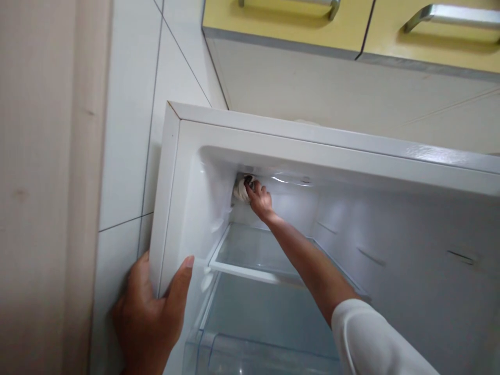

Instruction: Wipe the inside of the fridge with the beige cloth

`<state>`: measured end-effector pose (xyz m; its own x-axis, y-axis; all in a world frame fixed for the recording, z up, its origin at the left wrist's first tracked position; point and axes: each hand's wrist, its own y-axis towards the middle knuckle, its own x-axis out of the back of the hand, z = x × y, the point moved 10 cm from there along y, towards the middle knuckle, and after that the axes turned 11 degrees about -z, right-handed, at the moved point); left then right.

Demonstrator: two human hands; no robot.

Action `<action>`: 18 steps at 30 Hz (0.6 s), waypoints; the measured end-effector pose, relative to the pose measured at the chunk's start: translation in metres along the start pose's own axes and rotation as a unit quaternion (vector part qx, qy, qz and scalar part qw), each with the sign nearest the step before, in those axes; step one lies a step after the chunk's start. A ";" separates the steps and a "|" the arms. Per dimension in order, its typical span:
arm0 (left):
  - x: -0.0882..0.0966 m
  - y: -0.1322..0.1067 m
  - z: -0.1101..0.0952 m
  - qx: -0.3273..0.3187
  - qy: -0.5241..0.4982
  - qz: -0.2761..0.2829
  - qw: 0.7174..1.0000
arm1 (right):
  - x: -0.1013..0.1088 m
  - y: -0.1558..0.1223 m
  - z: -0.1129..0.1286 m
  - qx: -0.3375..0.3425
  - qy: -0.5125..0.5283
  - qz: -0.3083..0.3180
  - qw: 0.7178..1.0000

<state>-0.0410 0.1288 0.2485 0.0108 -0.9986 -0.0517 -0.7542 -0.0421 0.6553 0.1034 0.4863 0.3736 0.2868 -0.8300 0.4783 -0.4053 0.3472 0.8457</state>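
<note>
My right hand (pixel 261 200) reaches deep into an open white refrigerator (pixel 273 136), to the upper back left corner. Its fingers press a crumpled whitish cloth (pixel 241 190) with a dark patch against the inner wall near the ceiling. My left hand (pixel 152 312) grips the refrigerator's left front edge, thumb on the inner side and fingers wrapped round the outside, where their tips are hidden. Below my right hand lies a glass shelf (pixel 250 247) with a white front trim.
A clear plastic drawer (pixel 269 357) sits low inside. Yellow cabinets (pixel 289 26) with metal handles hang above the refrigerator. White wall tiles (pixel 127 130) and a pale wooden panel (pixel 50 182) stand close on the left.
</note>
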 end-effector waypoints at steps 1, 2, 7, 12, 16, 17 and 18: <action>0.000 0.000 0.000 0.002 0.004 0.002 1.000 | 0.003 -0.004 -0.011 0.001 -0.009 -0.003 1.000; 0.000 0.000 0.001 0.004 0.009 0.002 1.000 | 0.006 -0.008 -0.024 -0.003 -0.015 -0.005 1.000; 0.000 0.001 0.002 0.004 0.017 0.006 1.000 | 0.025 -0.037 -0.106 -0.070 -0.036 -0.021 0.997; -0.001 0.001 0.000 0.004 0.017 0.019 1.000 | 0.046 -0.066 -0.189 -0.196 -0.071 -0.037 0.977; -0.002 0.002 -0.001 0.006 0.016 0.020 1.000 | 0.043 -0.079 -0.228 -0.285 -0.091 -0.020 0.954; -0.002 0.002 -0.001 0.006 0.016 0.015 1.000 | 0.040 -0.081 -0.232 -0.299 -0.090 -0.014 0.950; -0.002 0.002 -0.001 0.007 0.018 0.012 1.000 | 0.036 -0.083 -0.234 -0.304 -0.084 -0.009 0.949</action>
<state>-0.0424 0.1308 0.2507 0.0158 -0.9998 -0.0093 -0.7642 -0.0181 0.6447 0.3500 0.5300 0.3763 0.1268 -0.8782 0.4611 0.1890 0.4777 0.8579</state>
